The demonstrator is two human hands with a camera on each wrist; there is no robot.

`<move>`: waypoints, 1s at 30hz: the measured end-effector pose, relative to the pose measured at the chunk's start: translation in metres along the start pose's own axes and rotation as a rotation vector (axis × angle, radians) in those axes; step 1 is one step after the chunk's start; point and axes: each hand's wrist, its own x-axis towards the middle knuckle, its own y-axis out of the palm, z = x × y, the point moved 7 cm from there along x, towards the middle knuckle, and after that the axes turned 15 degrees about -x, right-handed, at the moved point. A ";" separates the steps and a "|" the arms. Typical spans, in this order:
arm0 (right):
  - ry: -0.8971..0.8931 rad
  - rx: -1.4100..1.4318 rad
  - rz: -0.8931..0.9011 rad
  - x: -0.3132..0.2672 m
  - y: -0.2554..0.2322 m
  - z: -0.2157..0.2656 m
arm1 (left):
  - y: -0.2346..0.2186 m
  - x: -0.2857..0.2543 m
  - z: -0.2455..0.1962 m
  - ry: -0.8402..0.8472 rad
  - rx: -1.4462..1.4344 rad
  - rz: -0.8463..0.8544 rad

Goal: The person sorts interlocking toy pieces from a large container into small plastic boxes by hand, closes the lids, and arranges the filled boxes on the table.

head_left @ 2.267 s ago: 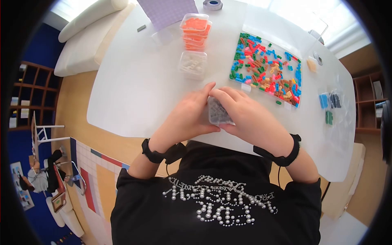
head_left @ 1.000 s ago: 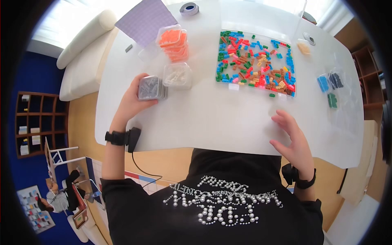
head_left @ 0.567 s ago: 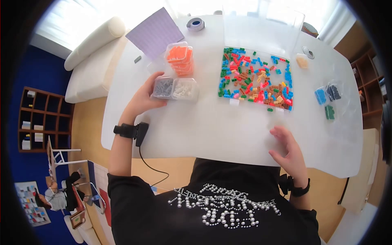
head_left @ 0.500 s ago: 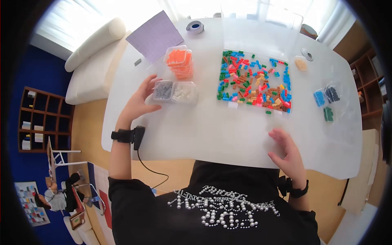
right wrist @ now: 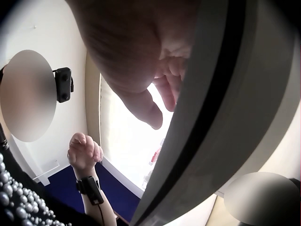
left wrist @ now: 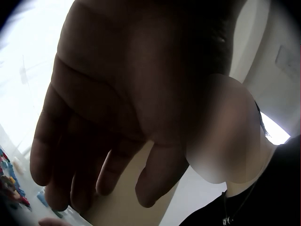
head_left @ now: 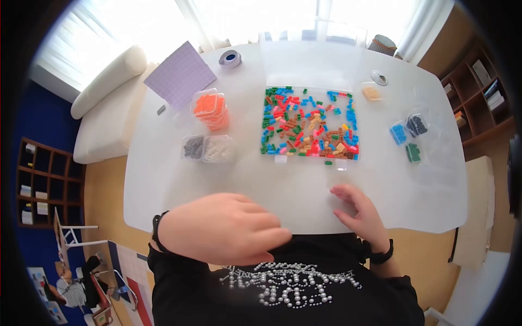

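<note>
Left hand (head_left: 223, 229), seven o'clock of brick case (head_left: 280, 159): empty, fingers loose; right hand (head_left: 361, 216), five o'clock: empty, thumb parted; we should pinch bricks (head_left: 340, 147) singly

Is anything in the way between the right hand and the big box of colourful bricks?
Only small things: a loose green brick and a clear tab sit at the near edge of the box, on the side of the right hand. Nothing else visible stands between them.
</note>
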 end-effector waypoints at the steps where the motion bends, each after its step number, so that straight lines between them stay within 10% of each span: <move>1: 0.005 -0.013 -0.011 0.001 -0.006 0.004 | 0.004 0.010 -0.004 0.017 0.004 -0.001; 13: -0.594 -0.699 0.190 0.088 -0.033 0.129 | -0.010 0.018 0.044 -0.322 0.216 -0.153; 18: -0.663 -0.612 0.500 0.089 0.000 0.128 | -0.110 -0.066 0.072 -0.544 0.167 -0.888; 30: -0.507 -0.680 0.652 0.088 -0.003 0.100 | -0.123 -0.081 0.191 -0.828 0.142 -0.477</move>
